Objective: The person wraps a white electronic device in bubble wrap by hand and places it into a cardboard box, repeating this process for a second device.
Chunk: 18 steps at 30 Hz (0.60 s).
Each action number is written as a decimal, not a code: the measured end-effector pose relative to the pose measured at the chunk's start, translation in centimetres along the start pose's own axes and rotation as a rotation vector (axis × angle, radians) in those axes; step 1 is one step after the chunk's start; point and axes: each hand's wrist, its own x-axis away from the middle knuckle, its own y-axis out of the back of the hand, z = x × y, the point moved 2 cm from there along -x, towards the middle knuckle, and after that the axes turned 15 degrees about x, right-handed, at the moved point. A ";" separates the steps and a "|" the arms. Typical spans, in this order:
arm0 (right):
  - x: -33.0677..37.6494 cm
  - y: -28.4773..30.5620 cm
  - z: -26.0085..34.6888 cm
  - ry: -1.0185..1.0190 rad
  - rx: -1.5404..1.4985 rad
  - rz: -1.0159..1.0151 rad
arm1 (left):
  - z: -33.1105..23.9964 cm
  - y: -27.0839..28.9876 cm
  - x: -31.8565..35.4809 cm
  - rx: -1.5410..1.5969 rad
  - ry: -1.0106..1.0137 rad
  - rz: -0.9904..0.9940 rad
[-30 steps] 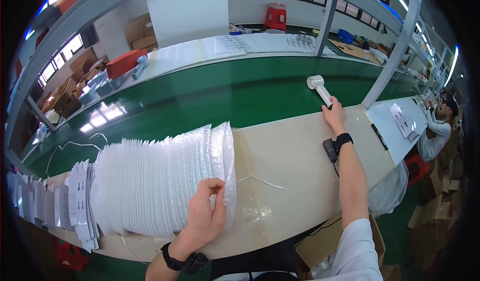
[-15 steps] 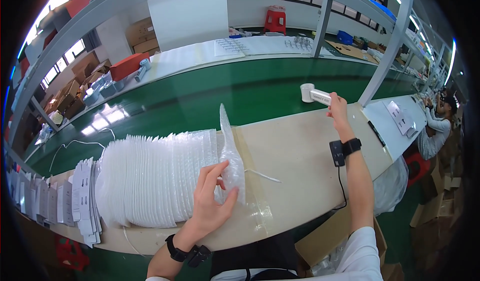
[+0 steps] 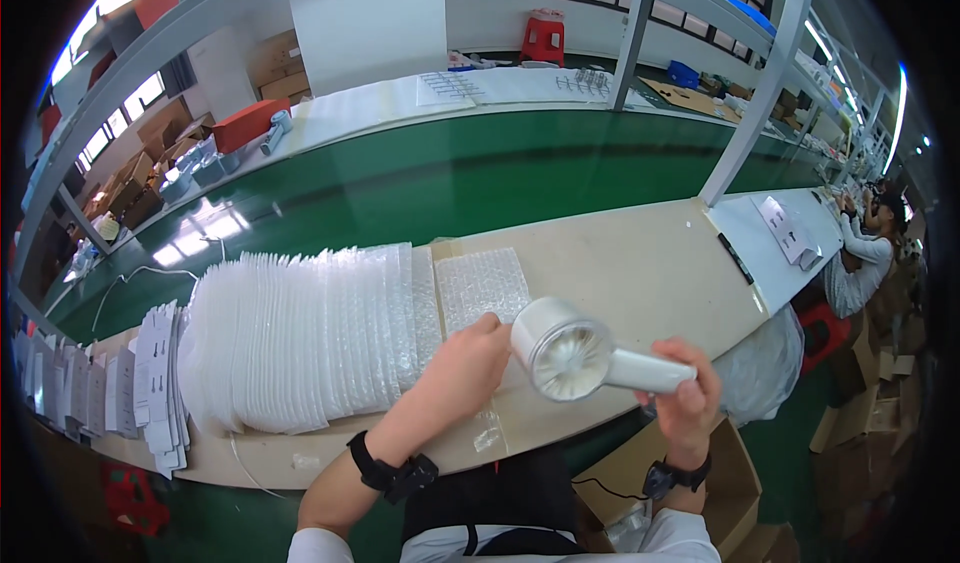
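A white handheld fan (image 3: 566, 351) is tilted over the front of the table, its round bladed head facing me. My right hand (image 3: 688, 393) is closed round the end of its handle. Just left of the fan head, my left hand (image 3: 468, 365) has its fingers curled together on the near part of a single bubble-wrap bag (image 3: 484, 281); the fingertips are partly hidden. That bag lies flat beside a long row of upright, tightly packed bubble-wrap bags (image 3: 300, 338). Left of the row stand flat printed white boxes (image 3: 157, 388).
A black marker (image 3: 735, 259) lies near the white sheet at the right, where a printed white box (image 3: 787, 231) rests. An open cardboard box (image 3: 735, 488) stands below the table edge. A metal post (image 3: 755, 98) rises at the back right. Another person (image 3: 868, 238) sits far right.
My right hand has brought the fan from the far right down toward me and turned its head. The single bubble-wrap bag, upright before, now lies flat, and my left hand has moved right and closed.
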 end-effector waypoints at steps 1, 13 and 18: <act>1.0 0.2 -0.4 0.013 -0.004 0.051 | -0.1 -0.3 -0.4 0.007 0.001 0.004; 3.1 3.5 -1.1 0.163 0.777 0.303 | -0.1 -1.6 -3.1 0.543 0.419 0.050; 2.5 3.2 -0.2 0.213 0.882 0.274 | -1.9 -1.9 -3.8 0.482 0.414 0.005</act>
